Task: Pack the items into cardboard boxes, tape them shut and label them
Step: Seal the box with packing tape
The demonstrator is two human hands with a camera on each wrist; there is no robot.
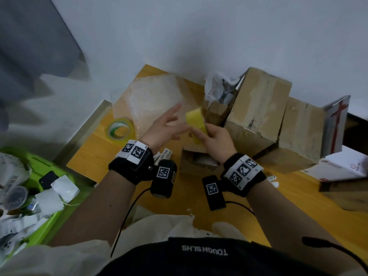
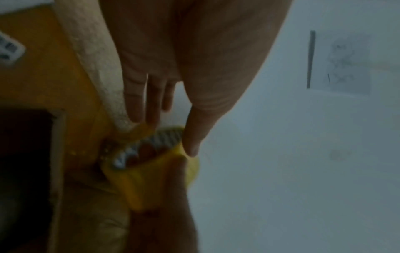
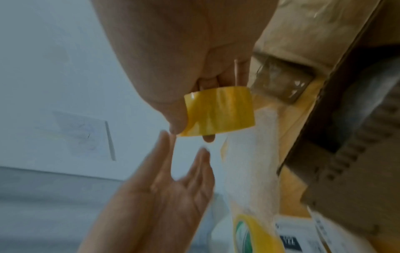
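My right hand (image 1: 207, 136) grips a yellow tape roll (image 1: 196, 124) held up above a small open cardboard box (image 1: 199, 160); the right wrist view shows the tape roll (image 3: 218, 111) wrapped round my fingers. My left hand (image 1: 169, 124) is beside the roll with its fingers straight and spread, holding nothing; it looks blurred. In the left wrist view the tape roll (image 2: 151, 164) sits just past my left thumb, and its inner core shows.
A second tape roll (image 1: 120, 129) lies on the orange table (image 1: 95, 156) by a bubble-wrap sheet (image 1: 155, 96). Taped cardboard boxes (image 1: 258, 108) stand right, one open with plastic-wrapped contents (image 1: 221, 86). Labels (image 1: 166, 153) lie near. A green bin (image 1: 39, 188) of rubbish sits left.
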